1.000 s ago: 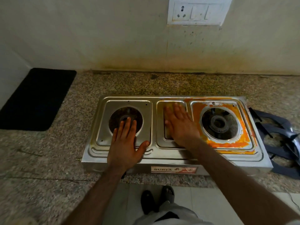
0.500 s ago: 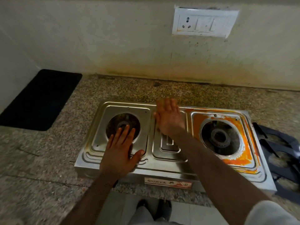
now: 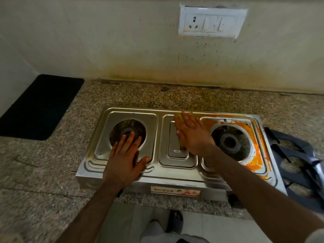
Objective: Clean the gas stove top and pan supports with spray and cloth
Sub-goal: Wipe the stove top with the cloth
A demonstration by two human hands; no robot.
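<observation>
Head view of a two-burner stainless steel gas stove (image 3: 177, 174) standing on a speckled granite desk (image 3: 43, 163) against a stained wall. The left hand (image 3: 125, 159) lies flat, palm down, on the stove's front left part; its fingers (image 3: 130, 140) are straight and spread, reaching over the edge of the left burner opening (image 3: 128, 131), and they grasp nothing. The right hand (image 3: 192, 135) presses flat on a yellowish cloth (image 3: 178, 121) at the right side of the stove's middle panel, its fingers extended and together; only a narrow strip of cloth shows along the hand's left edge. Orange residue (image 3: 252, 155) covers the plate around the right burner (image 3: 229, 142), chiefly its back, right and front right margins. The dark pan supports (image 3: 298, 163) lie off the stove, on the desk just beside its right end. A black mat (image 3: 40, 106) lies at the desk's far left, and a white switch plate (image 3: 211, 22) is on the wall.
</observation>
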